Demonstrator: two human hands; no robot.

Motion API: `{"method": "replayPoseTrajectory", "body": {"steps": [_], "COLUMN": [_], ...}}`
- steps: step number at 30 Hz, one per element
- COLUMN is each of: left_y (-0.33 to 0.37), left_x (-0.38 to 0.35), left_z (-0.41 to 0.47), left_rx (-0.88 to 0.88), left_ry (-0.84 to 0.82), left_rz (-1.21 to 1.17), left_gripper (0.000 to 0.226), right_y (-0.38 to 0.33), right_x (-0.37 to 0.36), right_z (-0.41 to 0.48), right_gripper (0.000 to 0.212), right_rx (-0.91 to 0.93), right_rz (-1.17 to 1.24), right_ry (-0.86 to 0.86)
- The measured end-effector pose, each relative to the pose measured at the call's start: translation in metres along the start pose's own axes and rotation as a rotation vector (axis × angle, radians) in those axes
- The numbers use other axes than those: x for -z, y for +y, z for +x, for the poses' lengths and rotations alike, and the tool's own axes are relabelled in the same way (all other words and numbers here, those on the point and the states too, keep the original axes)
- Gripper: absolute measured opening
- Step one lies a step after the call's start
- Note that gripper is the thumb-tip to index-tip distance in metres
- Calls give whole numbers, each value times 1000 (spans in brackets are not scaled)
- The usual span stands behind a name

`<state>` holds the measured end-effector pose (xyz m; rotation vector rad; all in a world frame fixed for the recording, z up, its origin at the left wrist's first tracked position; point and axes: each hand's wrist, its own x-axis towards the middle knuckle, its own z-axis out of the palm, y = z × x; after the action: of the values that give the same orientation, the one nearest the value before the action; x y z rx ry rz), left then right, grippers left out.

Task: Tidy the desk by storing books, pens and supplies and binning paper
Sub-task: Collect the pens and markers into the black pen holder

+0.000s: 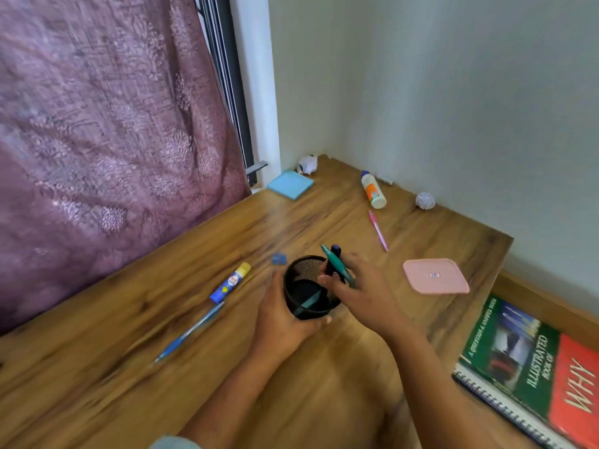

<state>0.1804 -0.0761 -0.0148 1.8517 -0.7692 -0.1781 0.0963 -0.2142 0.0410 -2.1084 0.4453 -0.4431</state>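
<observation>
1. head view: caught mid pen-storing step, with left hand (285, 322) wrapped around the black mesh pen cup (309, 288), steadying it on the wooden surface (129, 367).
2. right hand (359, 293) reached in from the right, fingers closed on a teal pen (337, 267) and a dark pen (334, 262), tips already down inside the cup, tops leaning out over the far rim.
3. judged as the drop-in itself; next move called for loosening the right fingers so both pens settle, while keeping the cup gripped against tipping.
4. both forearms stretched forward from the lower edge, left wrist straight, right wrist bent inward over the cup.
5. left to gather: blue pen (189, 332) and glue stick (230, 281) lying left of the cup, small blue eraser (279, 259) just beyond, pink pen (378, 231) farther back.
6. farther off: glue bottle (373, 190), blue sticky notes (290, 184), two crumpled paper balls (425, 200) near the wall, pink lid (436, 276), stacked books (534, 367) at right.
</observation>
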Motion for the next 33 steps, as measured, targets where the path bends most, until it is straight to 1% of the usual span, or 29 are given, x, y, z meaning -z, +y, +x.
{"method": "replayPoseTrajectory", "body": {"steps": [2, 6, 8, 12, 14, 15, 16, 19, 20, 22, 24, 27, 30, 31, 33], "left_y": [1, 0, -2, -9, -13, -14, -16, -17, -17, -16, -17, -18, -17, -16, -15], "left_x": [0, -5, -7, -10, -10, -11, -11, -11, -11, -10, -10, -10, -10, -10, -9], "left_z": [-8, -18, -22, -26, -26, -26, -26, -25, -25, -26, -26, -26, -25, -26, -26], "left_rx": [4, 27, 54, 75, 83, 86, 91, 101, 104, 109, 110, 105, 93, 90, 87], "left_ry": [6, 43, 58, 58, 51, 49, 49, 42, 37, 32, 29, 26, 19, 16, 12], "left_rz": [-12, -58, -76, -91, -78, -70, -61, -38, -37, -34, -36, -36, -36, -41, -48], "left_gripper": [85, 86, 86, 86, 85, 85, 87, 87, 85, 85, 87, 88, 90, 89, 89], "right_y": [1, -1, -1, -3, -9, -12, -15, -24, -28, -35, -42, -53, -50, -42, -24], "right_x": [-5, -6, -4, 6, 14, 18, 21, 27, 26, 24, 22, 17, 9, 4, -5], "right_z": [-13, -31, -38, -41, -41, -40, -38, -32, -29, -20, -10, 0, 1, 1, -3], "right_gripper": [15, 25, 32, 56, 63, 64, 60, 26, 23, 32, 40, 40, 33, 33, 42], "right_rx": [-9, 25, 18, 18, 27, 41, 56, 71, 62, 25, 22, 77, 101, 89, 61], "right_rz": [5, 15, -21, -198, -212, -195, -158, 40, 126, 307, 397, 290, 114, 42, -93], "right_ry": [-26, 3, -7, -115, -160, -151, -130, -37, 7, 96, 163, 203, 117, 74, 13]}}
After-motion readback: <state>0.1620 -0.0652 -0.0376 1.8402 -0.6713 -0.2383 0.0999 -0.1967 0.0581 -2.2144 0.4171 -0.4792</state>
